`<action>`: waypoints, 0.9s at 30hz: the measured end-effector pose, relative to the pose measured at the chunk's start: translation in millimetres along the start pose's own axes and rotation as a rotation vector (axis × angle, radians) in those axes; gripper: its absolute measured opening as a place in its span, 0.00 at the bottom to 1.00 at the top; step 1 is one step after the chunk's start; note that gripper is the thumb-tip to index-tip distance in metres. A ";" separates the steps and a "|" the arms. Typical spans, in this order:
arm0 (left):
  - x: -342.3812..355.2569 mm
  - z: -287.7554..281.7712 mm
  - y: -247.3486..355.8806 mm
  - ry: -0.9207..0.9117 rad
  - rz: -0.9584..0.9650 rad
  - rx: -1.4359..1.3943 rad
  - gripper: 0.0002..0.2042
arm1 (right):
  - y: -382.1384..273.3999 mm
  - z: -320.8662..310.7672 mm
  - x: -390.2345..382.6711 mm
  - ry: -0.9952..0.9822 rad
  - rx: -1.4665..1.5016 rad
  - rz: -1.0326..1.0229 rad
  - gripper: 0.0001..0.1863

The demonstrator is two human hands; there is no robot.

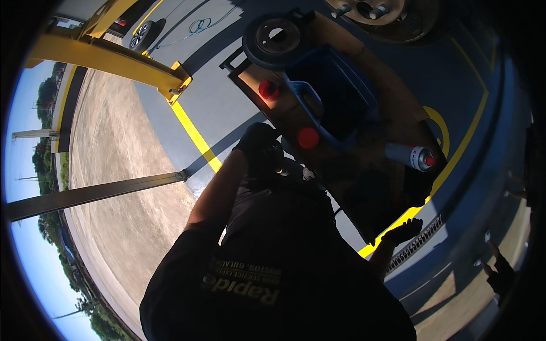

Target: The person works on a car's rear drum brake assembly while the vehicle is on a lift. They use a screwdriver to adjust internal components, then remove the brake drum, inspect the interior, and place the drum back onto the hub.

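At the left edge of a low table with a worn brown wooden top (281, 111), the person's left hand in a black glove (259, 142) hung just beside the rim; dark glove merged with shadow, so whether its grip was wide, narrow or around something could not be told. The right hand, also black-gloved (404, 232), was out past the table's near right corner, fingers partly bent; nothing showed in it, though how far its grip was closed was unclear. On the table, a dark blue plastic jug-shaped container with an open side (367, 94) lay near the middle, probably turned open side up to work as a basin. Two round red plastic pieces, one farther off (269, 90) and one nearer (308, 137), sat along its left side, perhaps to stay within reach. A grey-and-white spray can with a red top (418, 158) appeared to stand upright on the right, likely for easy grabbing. A dark round metal brake part with a central hole (289, 42) rested at the far end, near a studded wheel hub (361, 8).
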State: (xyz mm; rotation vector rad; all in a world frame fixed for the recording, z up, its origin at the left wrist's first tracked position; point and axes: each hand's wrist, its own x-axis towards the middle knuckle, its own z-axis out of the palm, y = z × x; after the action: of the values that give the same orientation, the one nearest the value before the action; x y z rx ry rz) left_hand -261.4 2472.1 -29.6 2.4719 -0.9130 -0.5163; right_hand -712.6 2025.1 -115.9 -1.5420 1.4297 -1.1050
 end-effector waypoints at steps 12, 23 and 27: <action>134.3 -92.2 -30.6 0.305 0.454 0.077 0.24 | -113.1 83.4 -89.1 0.061 -0.751 -0.596 0.16; 179.3 -94.8 -76.3 0.082 0.636 -0.069 0.16 | -139.4 82.6 -124.7 0.057 -1.013 -0.136 0.12; 190.0 -96.9 -107.0 -0.043 0.654 -0.303 0.12 | -101.3 71.4 -93.6 -0.085 -1.506 0.108 0.17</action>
State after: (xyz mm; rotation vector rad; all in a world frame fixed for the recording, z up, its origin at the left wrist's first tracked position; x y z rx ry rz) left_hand -24.9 2442.9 -41.5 1.7617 -1.4532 -0.4325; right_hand -610.7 2125.8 -55.9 -2.2878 2.4001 0.3655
